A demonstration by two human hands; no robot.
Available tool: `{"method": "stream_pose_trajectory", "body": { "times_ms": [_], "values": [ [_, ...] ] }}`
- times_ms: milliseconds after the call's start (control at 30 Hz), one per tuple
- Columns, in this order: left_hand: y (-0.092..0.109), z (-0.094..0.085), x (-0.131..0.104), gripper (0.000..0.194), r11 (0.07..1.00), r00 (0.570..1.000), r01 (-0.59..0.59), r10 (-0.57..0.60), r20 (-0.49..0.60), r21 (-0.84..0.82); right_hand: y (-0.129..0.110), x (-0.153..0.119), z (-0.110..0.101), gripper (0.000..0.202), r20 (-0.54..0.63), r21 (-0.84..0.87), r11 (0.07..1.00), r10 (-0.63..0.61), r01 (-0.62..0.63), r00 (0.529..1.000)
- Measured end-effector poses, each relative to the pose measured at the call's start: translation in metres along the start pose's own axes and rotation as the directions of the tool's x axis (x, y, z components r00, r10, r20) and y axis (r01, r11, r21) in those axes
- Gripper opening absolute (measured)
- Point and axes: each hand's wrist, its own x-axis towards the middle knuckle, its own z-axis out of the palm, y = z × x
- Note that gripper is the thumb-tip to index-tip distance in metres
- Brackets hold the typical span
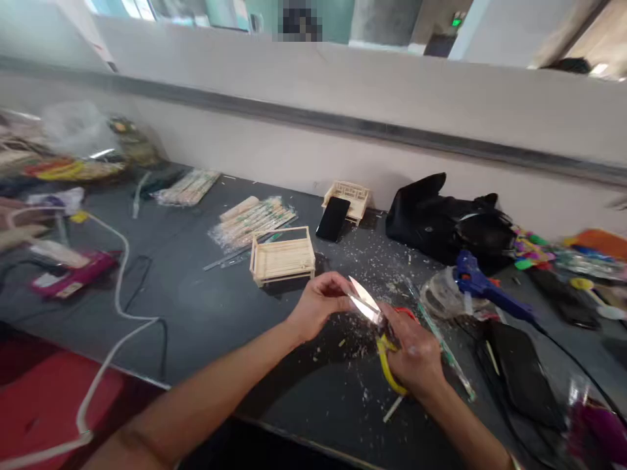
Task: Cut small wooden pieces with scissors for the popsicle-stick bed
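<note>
My right hand (416, 349) is closed round the yellow-and-red handles of a pair of scissors (366, 300), whose shiny blades are parted and point up and left. Close to the blades, my left hand (321, 303) pinches what looks like a thin stick (360, 301); its ends are hard to make out. Beyond my left hand stands a small bed-like frame (284, 258) built of pale sticks. Farther back, a black phone (334, 219) leans on a miniature stick bench (353, 198). Pale cut scraps (386, 271) lie scattered around the scissors.
Bundles of sticks in clear plastic (257, 222) lie behind the frame. At the right are a blue glue gun (492, 290), a black bag (431, 215) and a dark power bank-like block (522, 372). A white cable (120, 274) crosses the table's left side.
</note>
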Motion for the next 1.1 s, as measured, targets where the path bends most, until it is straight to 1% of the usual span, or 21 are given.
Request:
{"method": "stream_pose_trajectory", "body": {
  "times_ms": [133,267,333,400,500,633,833,933,1033,1100],
  "values": [
    [-0.002,-0.001,0.002,0.033,1.000,1.000,0.016,-0.016,-0.009,0.014,0.003,-0.005,0.006,0.048,0.010,0.040,0.998,0.046,-0.047,0.999],
    [0.000,0.000,0.003,0.030,0.999,0.999,0.042,-0.042,0.009,0.013,0.004,-0.006,0.013,0.040,-0.010,0.128,0.983,0.133,-0.131,0.991],
    [0.002,0.000,0.003,0.029,0.999,0.999,0.047,-0.047,0.009,0.007,0.004,-0.005,0.014,0.035,-0.029,0.145,0.970,0.200,-0.194,0.979],
    [0.003,0.001,0.004,0.028,0.999,0.999,0.051,-0.051,0.007,-0.005,0.005,-0.003,0.013,0.032,-0.047,0.144,0.963,0.238,-0.229,0.970],
    [0.003,0.000,0.004,0.027,0.998,0.998,0.060,-0.060,0.008,-0.019,0.006,-0.002,0.012,0.033,-0.048,0.145,0.969,0.210,-0.201,0.977],
    [0.002,-0.001,0.004,0.024,0.998,0.998,0.058,-0.058,-0.001,-0.037,0.006,-0.004,0.013,0.038,0.002,0.142,0.977,0.158,-0.157,0.987],
    [0.002,0.001,0.003,0.026,0.998,0.999,0.049,-0.049,0.007,-0.030,0.004,-0.009,0.017,0.046,0.038,0.113,0.980,0.163,-0.166,0.986],
    [0.003,0.004,0.002,0.029,0.999,1.000,0.021,-0.021,0.004,-0.041,0.003,-0.006,0.014,0.048,0.043,0.099,0.986,0.129,-0.133,0.991],
    [0.004,0.003,0.002,0.029,0.998,1.000,0.031,-0.031,0.002,-0.047,0.001,-0.002,0.009,0.046,0.039,0.083,0.992,0.091,-0.094,0.995],
    [0.005,0.002,0.003,0.029,0.998,0.999,0.045,-0.045,0.003,-0.042,0.001,-0.001,0.008,0.045,0.044,0.076,0.993,0.086,-0.090,0.995]
  ]
}}
